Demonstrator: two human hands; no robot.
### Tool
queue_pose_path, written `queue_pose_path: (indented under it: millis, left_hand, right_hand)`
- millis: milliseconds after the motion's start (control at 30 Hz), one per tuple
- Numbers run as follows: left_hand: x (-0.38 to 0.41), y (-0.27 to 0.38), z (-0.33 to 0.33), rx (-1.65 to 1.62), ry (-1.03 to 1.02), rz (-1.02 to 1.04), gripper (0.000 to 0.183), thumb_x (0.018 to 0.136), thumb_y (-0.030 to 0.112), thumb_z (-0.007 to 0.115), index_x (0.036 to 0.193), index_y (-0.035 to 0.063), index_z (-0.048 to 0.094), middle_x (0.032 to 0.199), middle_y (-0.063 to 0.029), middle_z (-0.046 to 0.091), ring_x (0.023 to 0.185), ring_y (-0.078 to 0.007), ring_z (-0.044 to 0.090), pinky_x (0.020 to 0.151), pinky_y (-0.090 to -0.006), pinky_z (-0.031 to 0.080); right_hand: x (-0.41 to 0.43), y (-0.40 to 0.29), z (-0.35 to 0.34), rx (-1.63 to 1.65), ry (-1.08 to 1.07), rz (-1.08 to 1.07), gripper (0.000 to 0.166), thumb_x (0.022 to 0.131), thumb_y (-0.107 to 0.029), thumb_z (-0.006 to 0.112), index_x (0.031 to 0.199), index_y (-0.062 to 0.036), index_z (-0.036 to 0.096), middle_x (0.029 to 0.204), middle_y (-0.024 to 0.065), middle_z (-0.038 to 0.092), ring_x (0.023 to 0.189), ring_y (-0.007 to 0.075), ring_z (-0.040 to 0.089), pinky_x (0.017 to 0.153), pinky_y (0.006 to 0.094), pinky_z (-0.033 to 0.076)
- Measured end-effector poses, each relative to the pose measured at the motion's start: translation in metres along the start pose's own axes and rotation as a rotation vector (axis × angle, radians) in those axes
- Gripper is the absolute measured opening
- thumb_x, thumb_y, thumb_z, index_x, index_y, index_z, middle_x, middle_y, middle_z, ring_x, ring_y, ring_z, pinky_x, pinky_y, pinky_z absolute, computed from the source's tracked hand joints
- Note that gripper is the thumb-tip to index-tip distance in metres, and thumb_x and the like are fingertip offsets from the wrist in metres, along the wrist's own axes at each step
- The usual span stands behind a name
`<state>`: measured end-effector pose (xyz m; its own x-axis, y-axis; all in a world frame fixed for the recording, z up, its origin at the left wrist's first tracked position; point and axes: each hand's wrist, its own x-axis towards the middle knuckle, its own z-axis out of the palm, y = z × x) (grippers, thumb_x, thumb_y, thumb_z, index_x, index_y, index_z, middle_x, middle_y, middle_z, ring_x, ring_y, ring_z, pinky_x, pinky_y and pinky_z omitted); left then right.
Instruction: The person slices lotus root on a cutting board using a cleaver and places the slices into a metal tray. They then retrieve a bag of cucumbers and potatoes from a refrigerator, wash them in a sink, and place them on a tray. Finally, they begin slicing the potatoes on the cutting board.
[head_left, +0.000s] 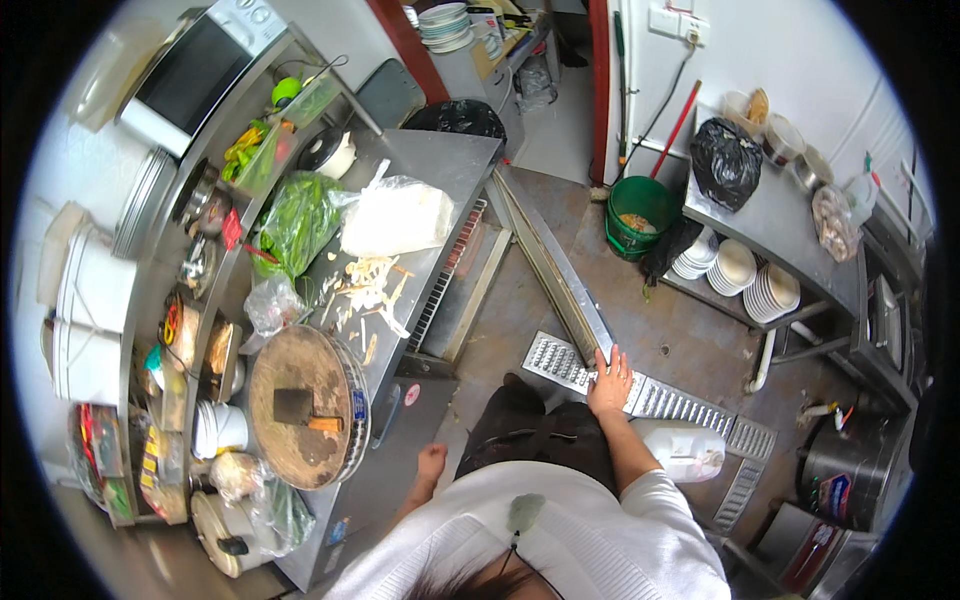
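Observation:
The under-counter refrigerator door (559, 266) stands swung out from the steel counter. At its free end, my right hand (611, 381) grips the edge with spread fingers. My left hand (431, 463) hangs by the other, closed steel door (409, 442), its fingers curled and nothing visible in it. Behind the swung-out door, the refrigerator compartment (469, 289) shows a wire rack; its depths are hidden. On the counter above are a round wooden chopping block (300, 450) with a cleaver (294, 406) on it, pale shreds (367, 289), a white plastic bag (397, 217) and bagged green vegetables (296, 217).
Drain grates (679, 405) cross the floor near my feet, beside a translucent plastic jug (682, 450). A green bucket (641, 217) stands ahead at right, next to a steel table (795, 232) with stacked bowls (731, 266) beneath. Loaded shelves (217, 300) line the left.

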<state>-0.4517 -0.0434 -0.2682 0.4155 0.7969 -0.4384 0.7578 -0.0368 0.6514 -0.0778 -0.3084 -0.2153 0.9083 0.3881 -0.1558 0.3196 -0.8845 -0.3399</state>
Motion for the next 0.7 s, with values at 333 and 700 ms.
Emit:
queue_pose_path:
  millis: [333, 700]
  left_hand:
    - [-0.007, 0.089, 0.051, 0.082, -0.443, 0.164, 0.050, 0.092, 0.050, 0.053, 0.085, 0.0019, 0.066, 0.088, -0.0174, 0.067, 0.084, -0.0305, 0.065, 0.076, -0.0394, 0.049]
    - [-0.008, 0.107, 0.061, 0.305, -0.605, 0.111, 0.058, 0.080, 0.058, 0.063, 0.100, 0.0043, 0.070, 0.101, -0.0179, 0.069, 0.096, -0.0340, 0.064, 0.085, -0.0404, 0.049]
  right_hand:
    - [0.024, -0.002, 0.002, -0.096, -0.121, -0.004, 0.060, 0.080, -0.023, 0.064, 0.138, -0.0193, 0.049, 0.154, 0.0164, 0.029, 0.139, 0.0350, 0.031, 0.114, 0.0492, 0.020]
    - [0.055, 0.036, -0.016, -0.228, -0.153, -0.076, 0.061, 0.082, -0.024, 0.061, 0.141, -0.0228, 0.045, 0.154, 0.0155, 0.030, 0.136, 0.0348, 0.037, 0.113, 0.0463, 0.024]
